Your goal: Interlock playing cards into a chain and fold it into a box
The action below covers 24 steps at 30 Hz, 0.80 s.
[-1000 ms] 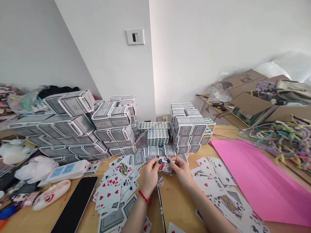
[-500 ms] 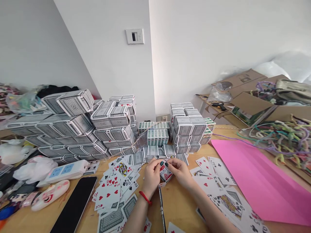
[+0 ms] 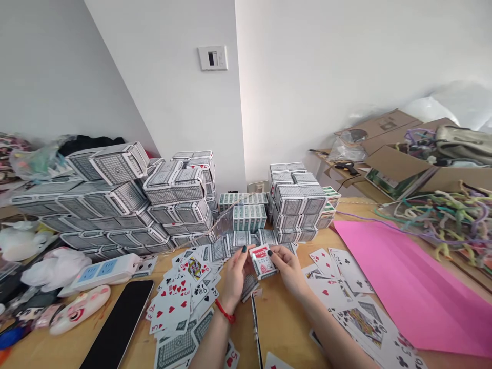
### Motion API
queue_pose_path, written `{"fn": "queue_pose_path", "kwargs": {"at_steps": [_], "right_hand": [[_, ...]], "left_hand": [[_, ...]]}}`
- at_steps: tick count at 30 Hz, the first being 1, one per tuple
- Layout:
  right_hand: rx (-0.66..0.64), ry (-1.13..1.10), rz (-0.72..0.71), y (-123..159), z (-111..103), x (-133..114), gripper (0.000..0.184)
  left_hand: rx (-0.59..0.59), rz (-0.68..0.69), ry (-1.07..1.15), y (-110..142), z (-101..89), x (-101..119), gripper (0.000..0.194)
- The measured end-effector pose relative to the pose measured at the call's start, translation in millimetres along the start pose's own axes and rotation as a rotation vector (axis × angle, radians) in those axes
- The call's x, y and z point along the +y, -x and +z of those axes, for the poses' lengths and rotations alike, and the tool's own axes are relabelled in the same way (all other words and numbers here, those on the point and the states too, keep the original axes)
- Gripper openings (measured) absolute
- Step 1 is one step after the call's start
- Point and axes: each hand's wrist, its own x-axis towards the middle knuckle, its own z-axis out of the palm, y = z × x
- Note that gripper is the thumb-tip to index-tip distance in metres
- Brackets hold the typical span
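A small pack of playing cards (image 3: 263, 261), its top card printed POKER in red and white, is tilted up toward me above the table. My right hand (image 3: 286, 264) grips its right side, thumb on the front. At the left edge is my left hand (image 3: 235, 277), thumb raised off the pack and fingers partly hidden behind it. A grey-backed card (image 3: 250, 287) lies below the pack, beside my left hand. Behind my hands, several grey-backed cards (image 3: 242, 239) lie in a row.
Stacked blocks made of cards stand at left (image 3: 119, 164) and right (image 3: 300, 200), with green card boxes (image 3: 249, 217) between. Loose cards (image 3: 172, 302) spread leftward near a black phone (image 3: 119, 323). More cards (image 3: 357, 318) and a pink sheet (image 3: 415, 287) lie right. A thin dark-edged strip (image 3: 256, 328) stands in front.
The pack has risen and turned so its POKER face shows. My left thumb has come off it, and my hands have moved slightly apart.
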Motion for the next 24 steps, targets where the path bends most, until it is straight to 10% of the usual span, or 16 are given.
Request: {"fn": "queue_pose_path", "kwargs": {"at_steps": [24], "right_hand": [[-0.105, -0.069, 0.051, 3.4, 0.0, -0.2, 0.027]], "left_hand": [[-0.021, -0.04, -0.074, -4.5, -9.9, -2.8, 0.031]]}}
